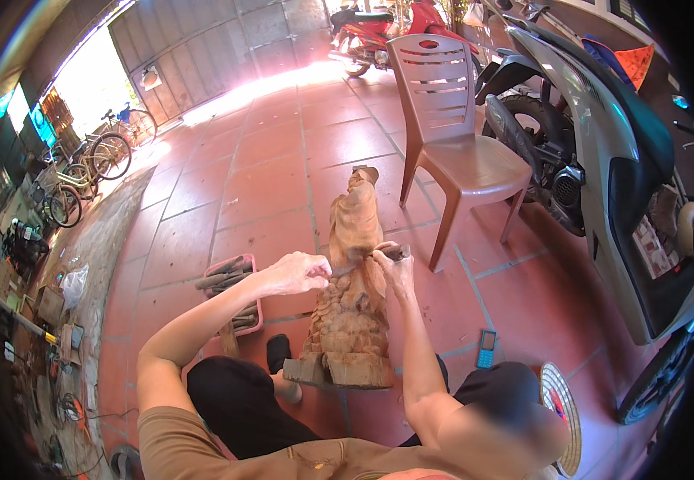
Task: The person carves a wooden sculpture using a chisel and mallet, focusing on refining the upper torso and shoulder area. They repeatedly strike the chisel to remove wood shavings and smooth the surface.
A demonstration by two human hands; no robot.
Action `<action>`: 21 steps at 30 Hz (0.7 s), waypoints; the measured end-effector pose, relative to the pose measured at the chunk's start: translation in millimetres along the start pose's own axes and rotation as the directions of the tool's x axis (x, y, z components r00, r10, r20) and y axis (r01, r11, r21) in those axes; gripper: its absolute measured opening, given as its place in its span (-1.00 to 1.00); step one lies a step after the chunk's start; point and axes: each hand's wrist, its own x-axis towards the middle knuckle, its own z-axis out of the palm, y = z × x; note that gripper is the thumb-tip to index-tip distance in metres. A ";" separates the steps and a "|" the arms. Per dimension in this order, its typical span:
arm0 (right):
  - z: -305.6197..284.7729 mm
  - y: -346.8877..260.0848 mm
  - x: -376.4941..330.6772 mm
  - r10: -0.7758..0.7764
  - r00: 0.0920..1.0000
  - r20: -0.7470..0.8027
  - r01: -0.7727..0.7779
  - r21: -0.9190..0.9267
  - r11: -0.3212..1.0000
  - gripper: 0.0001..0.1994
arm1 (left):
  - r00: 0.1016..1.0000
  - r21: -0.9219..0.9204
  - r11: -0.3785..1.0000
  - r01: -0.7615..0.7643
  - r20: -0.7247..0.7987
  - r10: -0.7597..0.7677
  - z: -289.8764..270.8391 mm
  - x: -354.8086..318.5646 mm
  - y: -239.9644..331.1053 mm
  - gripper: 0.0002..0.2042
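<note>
A carved wooden statue (349, 308) lies on the tiled floor between my legs, its broad base toward me and its narrow top pointing away. My right hand (397, 272) is closed around a dark-handled carving tool (395, 252) at the statue's right side, about halfway along. The tool's working end is too small to make out. Over the statue's left edge hangs my left hand (297, 274), fingers bent and slightly apart, with nothing visible in them. Beneath my left forearm is a pink basket (260, 316) of carving tools (225, 277), partly hidden by the arm.
A brown plastic chair (463, 160) stands right of the statue, with a grey motorbike (603, 160) beyond it. A blue phone (486, 349) and a woven hat (563, 416) lie near my right knee. Bicycles (95, 164) line the left; a red motorbike (363, 40) stands far back.
</note>
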 end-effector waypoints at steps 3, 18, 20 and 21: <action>2.0 6.0 -9.9 0.047 0.999 -0.004 -0.047 0.074 0.996 -0.85 | 0.991 0.100 0.995 -0.021 0.134 0.008 -2.4 -20.9 30.2 -0.68; 29.5 32.9 -65.1 -0.251 0.959 -0.130 0.250 -0.022 0.968 -0.82 | 0.934 0.296 0.935 -0.195 0.346 0.085 7.8 -59.0 103.2 -0.64; 28.4 33.4 -69.1 -0.256 0.960 -0.113 0.254 -0.034 0.967 -0.82 | 0.932 0.287 0.944 -0.162 0.359 0.051 12.8 -57.1 98.1 -0.64; 29.2 33.7 -71.1 -0.259 0.960 -0.102 0.257 -0.039 0.966 -0.82 | 0.928 0.280 0.950 -0.138 0.373 0.025 11.9 -55.2 94.8 -0.63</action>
